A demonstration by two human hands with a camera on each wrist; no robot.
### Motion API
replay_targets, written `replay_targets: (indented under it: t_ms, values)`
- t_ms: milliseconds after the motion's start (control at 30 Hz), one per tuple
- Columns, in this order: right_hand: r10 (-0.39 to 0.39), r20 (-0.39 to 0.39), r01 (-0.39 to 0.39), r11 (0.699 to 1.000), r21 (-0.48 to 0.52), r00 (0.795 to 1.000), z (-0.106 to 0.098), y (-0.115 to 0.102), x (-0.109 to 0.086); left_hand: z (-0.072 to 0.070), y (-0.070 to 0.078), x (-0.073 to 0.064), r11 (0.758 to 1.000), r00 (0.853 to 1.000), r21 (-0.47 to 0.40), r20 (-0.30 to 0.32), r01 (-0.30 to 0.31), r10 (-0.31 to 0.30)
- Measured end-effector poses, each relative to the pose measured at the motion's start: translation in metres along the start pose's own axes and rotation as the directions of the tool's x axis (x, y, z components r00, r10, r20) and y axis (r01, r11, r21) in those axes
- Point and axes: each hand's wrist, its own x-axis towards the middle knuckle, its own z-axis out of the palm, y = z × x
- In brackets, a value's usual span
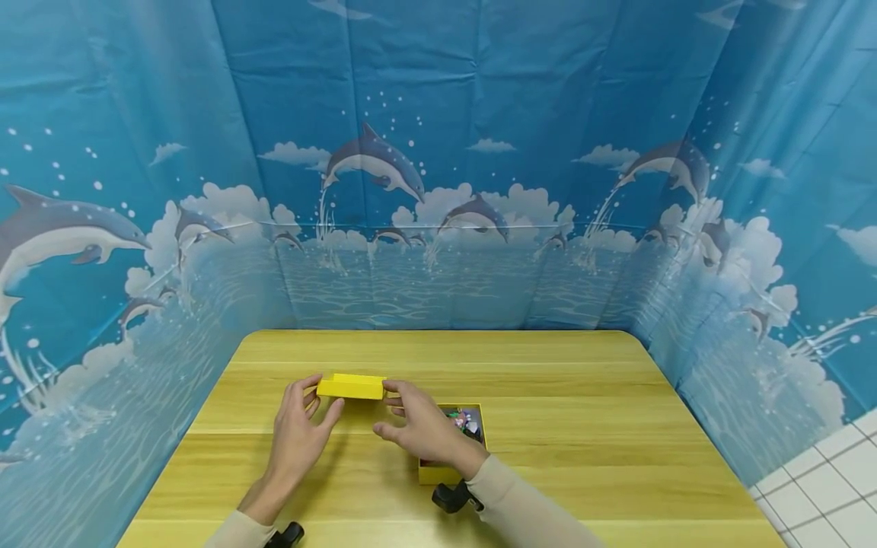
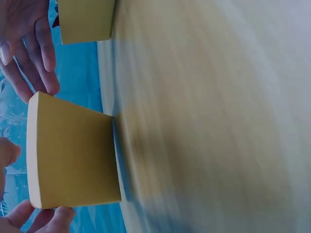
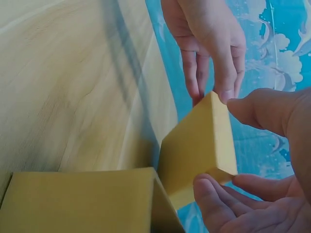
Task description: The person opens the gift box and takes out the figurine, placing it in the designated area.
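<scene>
A yellow box lid [image 1: 351,389] is between my two hands over the left middle of the table, tilted, with a shadow under it. My left hand [image 1: 299,430] grips its left end, fingers bent at the edge and thumb close below. At the opposite end, the fingertips of my right hand [image 1: 426,426] touch the corner, the fingers fairly straight and the thumb held apart. In the left wrist view the flat yellow face of the lid [image 2: 77,153] is plain to see. Under my right forearm stands a yellow box [image 1: 438,475], partly hidden, with small colourful pieces [image 1: 466,421] inside.
The wood-grain table [image 1: 582,457] has rounded far corners. Behind it and along both sides hangs a blue dolphin-print curtain [image 1: 438,281]. White floor tiles [image 1: 822,487] show at the lower right. Each wrist carries a black camera mount [image 1: 452,498].
</scene>
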Motion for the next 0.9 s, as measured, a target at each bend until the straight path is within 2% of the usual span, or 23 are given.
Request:
replay_targets:
  t_ms: [167,267,633,767,900]
  values:
    - [0.032,0.024,-0.030,0.998,-0.056,0.999,0.001,-0.002,0.000,-0.006,-0.006,-0.002,0.998,0.997,0.027,0.048,0.057,-0.058]
    - [0.048,0.041,-0.044,0.995,-0.085,0.998,0.002,-0.003,0.000,-0.009,-0.008,-0.004,0.997,0.995,0.042,0.067,0.071,-0.074]
    - [0.076,0.090,-0.064,0.990,-0.129,0.993,0.002,-0.006,0.001,-0.009,-0.010,-0.009,0.991,0.994,0.120,0.085,0.055,-0.065]
    - [0.063,0.105,-0.046,0.986,-0.162,0.992,0.003,-0.006,0.003,-0.008,-0.011,-0.011,0.988,0.992,0.140,0.102,0.066,-0.081]
    - [0.049,0.113,-0.029,0.984,-0.175,0.992,0.003,-0.005,0.003,-0.006,-0.011,-0.012,0.981,0.993,0.189,0.099,0.045,-0.064]
